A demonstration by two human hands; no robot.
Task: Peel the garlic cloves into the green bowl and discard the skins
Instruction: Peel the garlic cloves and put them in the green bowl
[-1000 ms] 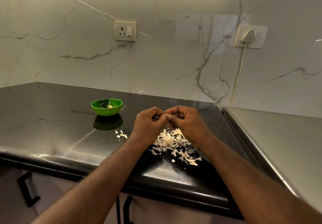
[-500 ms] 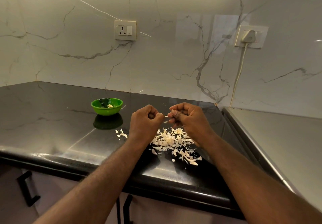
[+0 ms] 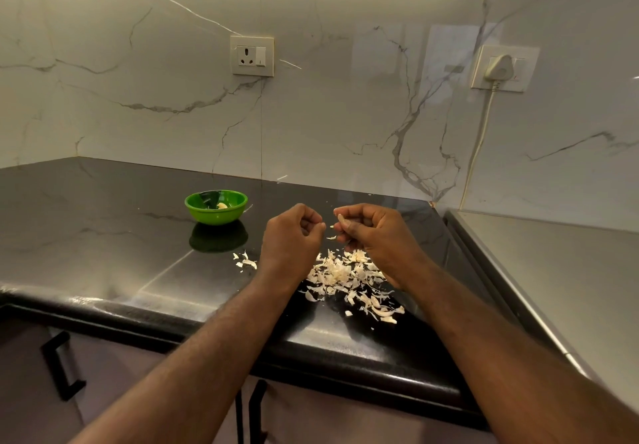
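L hand [image 3: 294,236], R hand [image 3: 375,234] wider apart than before; R fingers [image 3: 350,226] tight on garlic clove [image 3: 340,218], L's curled.

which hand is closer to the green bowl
Left. The left hand sits a short way right of the small round green bowl, not touching it; the right hand is farther right, beyond the left hand.

Your left hand [image 3: 290,240] and right hand [image 3: 378,236] are bare; both forearms [image 3: 207,357] run bare to the near edge.
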